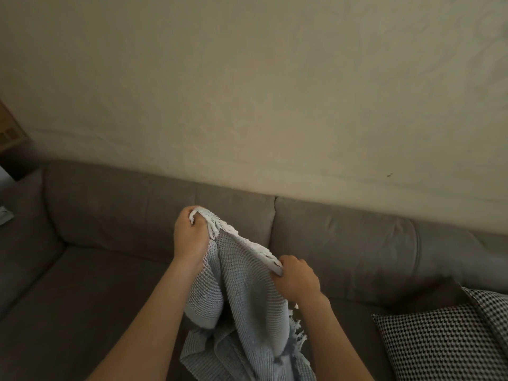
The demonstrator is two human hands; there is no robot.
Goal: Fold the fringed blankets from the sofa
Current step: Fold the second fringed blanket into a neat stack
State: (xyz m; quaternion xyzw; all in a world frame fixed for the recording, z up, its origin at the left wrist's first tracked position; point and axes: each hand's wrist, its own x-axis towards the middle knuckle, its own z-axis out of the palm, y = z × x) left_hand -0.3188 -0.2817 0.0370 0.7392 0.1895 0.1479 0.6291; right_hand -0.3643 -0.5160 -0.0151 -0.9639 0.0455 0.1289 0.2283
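Note:
A light blue waffle-weave blanket (pixel 242 303) with white fringe hangs in front of me above the grey-brown sofa (pixel 110 284). My left hand (pixel 189 237) grips one end of its fringed top edge, held higher. My right hand (pixel 297 279) grips the same edge further right and lower. The edge runs taut between the two hands. The rest of the blanket drops in loose folds between my forearms, and its lower part bunches on the seat at the bottom of the view. More fringe shows at the blanket's right side near my right forearm.
A black-and-white patterned cushion (pixel 439 342) lies on the seat at the right. The sofa's back cushions (pixel 357 243) run along a cream wall (pixel 247 92). A wooden piece of furniture (pixel 11 133) stands past the sofa's left arm.

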